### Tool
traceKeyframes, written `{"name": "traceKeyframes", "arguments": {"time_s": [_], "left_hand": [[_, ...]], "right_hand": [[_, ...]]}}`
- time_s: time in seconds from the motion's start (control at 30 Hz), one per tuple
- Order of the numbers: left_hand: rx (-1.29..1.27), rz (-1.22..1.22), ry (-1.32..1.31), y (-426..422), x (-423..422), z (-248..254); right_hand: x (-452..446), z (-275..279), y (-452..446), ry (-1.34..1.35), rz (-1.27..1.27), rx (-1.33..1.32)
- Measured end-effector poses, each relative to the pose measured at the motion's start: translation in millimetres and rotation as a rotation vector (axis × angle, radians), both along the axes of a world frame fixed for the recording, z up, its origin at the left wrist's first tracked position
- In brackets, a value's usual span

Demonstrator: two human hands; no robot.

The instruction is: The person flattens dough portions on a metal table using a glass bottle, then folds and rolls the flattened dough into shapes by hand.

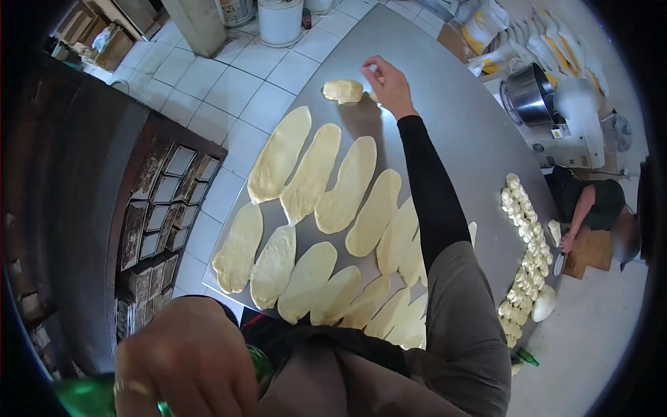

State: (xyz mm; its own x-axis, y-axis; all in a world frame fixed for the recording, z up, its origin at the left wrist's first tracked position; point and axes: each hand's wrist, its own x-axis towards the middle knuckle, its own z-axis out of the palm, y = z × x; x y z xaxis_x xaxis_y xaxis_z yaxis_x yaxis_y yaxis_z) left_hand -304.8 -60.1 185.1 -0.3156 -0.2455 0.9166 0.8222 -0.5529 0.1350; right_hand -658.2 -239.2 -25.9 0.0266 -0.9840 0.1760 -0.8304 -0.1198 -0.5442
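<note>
My left hand (184, 358), close to the camera at the lower left, is wrapped round a green glass bottle (87, 395); the hand covers most of the bottle. My right hand (390, 87) reaches over the far part of the metal table (445, 90), its fingers curled together. A pale spot shows between these fingers, too small to name. Just left of this hand lies a thick lump of dough (342, 91). Nearer to me, flattened oval dough pieces (354, 184) lie in two slanting rows, partly hidden by my right arm.
At the right, a person (597, 208) stands by a long pile of small dough pieces (526, 250), with a green bottle (528, 357) near its end. A mixer with a steel bowl (531, 97) stands behind. Left are a dark rack of tins (163, 208) and a white bucket (280, 22).
</note>
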Motion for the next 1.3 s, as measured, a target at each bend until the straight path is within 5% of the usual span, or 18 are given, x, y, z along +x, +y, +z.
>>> {"name": "traceKeyframes", "arguments": {"time_s": [0.17, 0.3, 0.5, 0.93, 1.17, 1.3], "left_hand": [[0.069, -0.022, -0.063, -24, -1, 4], [-0.121, -0.123, 0.018, -13, 60, 21], [-0.307, -0.263, -0.013, 19, 34, 39], [-0.536, -0.499, 0.086, 163, -139, 79], [-0.525, -0.585, 0.117, 239, -218, 81], [-0.457, -0.563, 0.151, 279, -252, 73]], "right_hand": [[36, -2, 17, 0.218, 0.147, -0.108], [42, 29, 48, 0.149, 0.025, 0.318], [-16, 73, 213, -0.676, -0.036, 0.175], [-160, 101, 569, -0.886, -0.690, -0.087], [-200, 94, 656, -1.058, -0.737, -0.204], [-245, 61, 665, -0.837, -0.713, -0.140]]}}
